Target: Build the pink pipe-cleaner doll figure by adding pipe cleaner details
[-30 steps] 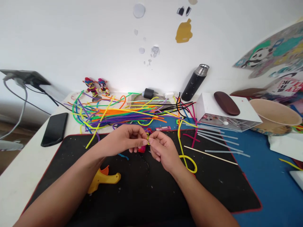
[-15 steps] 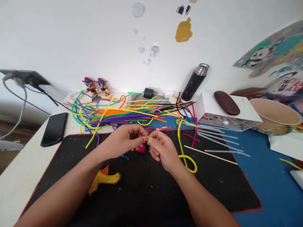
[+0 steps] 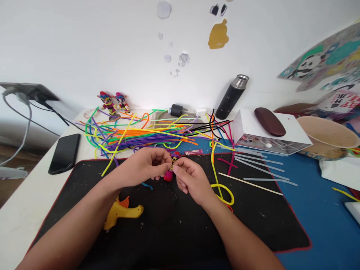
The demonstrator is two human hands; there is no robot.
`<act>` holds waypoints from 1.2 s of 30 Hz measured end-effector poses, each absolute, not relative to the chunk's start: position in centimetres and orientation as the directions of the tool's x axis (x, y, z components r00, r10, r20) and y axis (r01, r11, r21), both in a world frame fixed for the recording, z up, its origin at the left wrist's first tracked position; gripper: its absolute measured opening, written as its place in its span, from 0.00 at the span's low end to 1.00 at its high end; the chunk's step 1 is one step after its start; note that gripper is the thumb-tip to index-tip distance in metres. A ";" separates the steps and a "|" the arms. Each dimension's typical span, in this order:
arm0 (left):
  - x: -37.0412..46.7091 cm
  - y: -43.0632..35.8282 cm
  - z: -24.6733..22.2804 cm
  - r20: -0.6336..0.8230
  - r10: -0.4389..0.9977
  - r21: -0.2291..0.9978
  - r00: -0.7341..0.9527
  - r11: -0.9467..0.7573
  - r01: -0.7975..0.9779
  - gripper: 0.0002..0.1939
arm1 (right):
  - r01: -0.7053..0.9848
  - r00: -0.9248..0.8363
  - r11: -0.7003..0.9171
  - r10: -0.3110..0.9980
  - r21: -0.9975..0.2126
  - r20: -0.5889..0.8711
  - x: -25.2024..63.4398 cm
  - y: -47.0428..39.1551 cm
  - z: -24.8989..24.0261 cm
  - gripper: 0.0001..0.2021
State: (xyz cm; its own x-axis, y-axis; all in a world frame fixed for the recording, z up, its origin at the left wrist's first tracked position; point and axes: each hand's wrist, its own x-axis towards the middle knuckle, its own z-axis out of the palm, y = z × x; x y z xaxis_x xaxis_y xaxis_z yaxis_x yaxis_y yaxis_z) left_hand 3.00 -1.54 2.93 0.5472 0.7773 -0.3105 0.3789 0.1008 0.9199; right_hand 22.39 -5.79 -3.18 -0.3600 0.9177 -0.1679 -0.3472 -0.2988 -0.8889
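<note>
A small pipe-cleaner figure [image 3: 168,176] in pink, purple and yellow is pinched above the black mat [image 3: 180,232]. My left hand [image 3: 147,167] closes thumb and fingertips on its left side. On its right side my right hand [image 3: 194,180] pinches with thumb and index finger, the other fingers curled. Fingertips hide much of the figure. Below my left wrist lies a yellow glue gun [image 3: 126,212] with an orange trigger, partly behind my forearm. A bent yellow pipe cleaner [image 3: 231,195] rests close to my right wrist.
Behind my hands spreads a pile of coloured pipe cleaners [image 3: 146,137]. Two similar figures [image 3: 108,103] stand at the back left, near a phone [image 3: 64,153]. To the right are translucent glue sticks [image 3: 264,168], a wooden stick [image 3: 250,183], a black flask [image 3: 232,97] and a white box [image 3: 295,129].
Both hands and the figure have shifted slightly left. A little more of the figure's purple and yellow top shows between my fingertips. Both pinches remain closed.
</note>
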 end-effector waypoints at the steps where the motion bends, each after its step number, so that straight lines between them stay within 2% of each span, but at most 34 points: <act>1: 3.0 -1.5 3.0 -0.310 0.776 0.921 0.549 0.102 0.375 0.10 | -0.346 -0.352 -0.289 0.922 -0.892 -0.162 22.4 -5.8 -3.2 0.17; 9: 2.3 -1.0 2.3 -0.193 0.839 0.966 0.509 0.071 0.250 0.08 | -0.309 -0.288 -0.234 0.947 -0.922 -0.143 22.5 -5.8 -2.9 0.17; 13: 2.4 -1.0 2.2 -0.215 0.821 0.964 0.529 0.093 0.247 0.13 | -0.306 -0.286 -0.229 0.948 -0.924 -0.140 22.5 -5.8 -2.9 0.16; 18: 2.4 -0.9 2.5 -0.279 0.827 0.932 0.488 0.112 0.344 0.16 | -0.285 -0.276 -0.219 0.951 -0.933 -0.139 22.5 -5.8 -2.9 0.17; 27: 2.8 -1.5 3.3 -0.313 0.757 0.913 0.574 0.072 0.402 0.13 | -0.304 -0.275 -0.226 0.951 -0.926 -0.142 22.4 -5.8 -3.0 0.17; 36: 3.1 -1.5 3.5 -0.320 0.763 0.911 0.562 0.084 0.404 0.13 | -0.284 -0.255 -0.234 0.953 -0.930 -0.162 22.2 -5.9 -2.9 0.16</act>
State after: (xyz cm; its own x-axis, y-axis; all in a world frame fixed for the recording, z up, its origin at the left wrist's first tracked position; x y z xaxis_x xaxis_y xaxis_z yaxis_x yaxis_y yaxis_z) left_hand 3.07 -1.49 3.53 0.5619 0.7628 -0.3200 0.4043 0.0841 0.9107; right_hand 22.24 -5.87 -2.85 -0.2550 0.9532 -0.1625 -0.2837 -0.2344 -0.9298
